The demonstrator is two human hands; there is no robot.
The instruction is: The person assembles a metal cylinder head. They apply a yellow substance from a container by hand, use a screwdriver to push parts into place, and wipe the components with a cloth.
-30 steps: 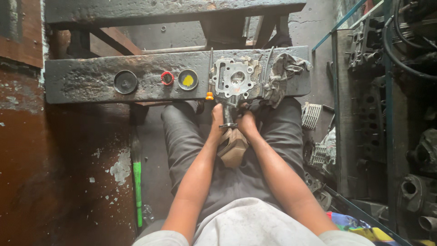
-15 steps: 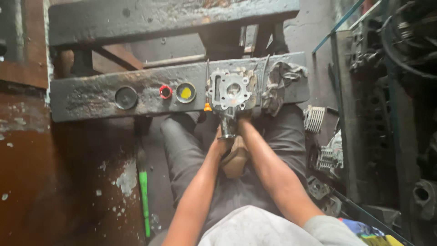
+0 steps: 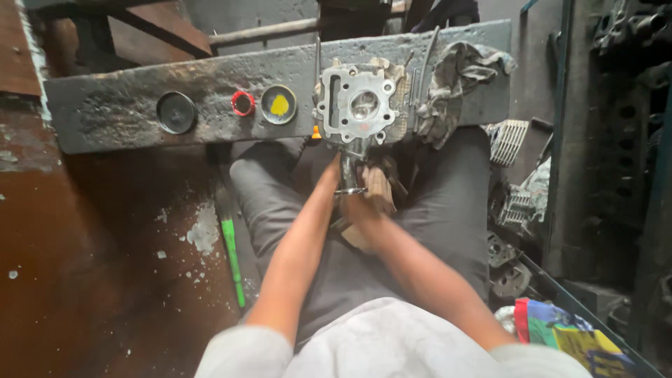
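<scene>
**Both hands meet below a metal engine part at the bench edge**

Fingers of both hands are bunched together over the lap, just under the bench edge. Right hand (image 3: 374, 199) curls around something pale, partly blurred, so what it grips cannot be told. Left hand (image 3: 336, 187) presses against a short metal tube (image 3: 348, 171) hanging from the part above; whether it clasps the tube is unclear. Grey trousers (image 3: 448, 210) fill the space on both sides, and a green-handled tool (image 3: 231, 255) lies on the floor to the left. Beyond the hands, the silver engine part (image 3: 357, 105) sits on the grimy bench (image 3: 140, 91), a crumpled rag (image 3: 455, 80) touching its right side. Further left lie a yellow-centred disc (image 3: 278, 105), a red ring (image 3: 243, 103) and a dark disc (image 3: 176, 112).
</scene>
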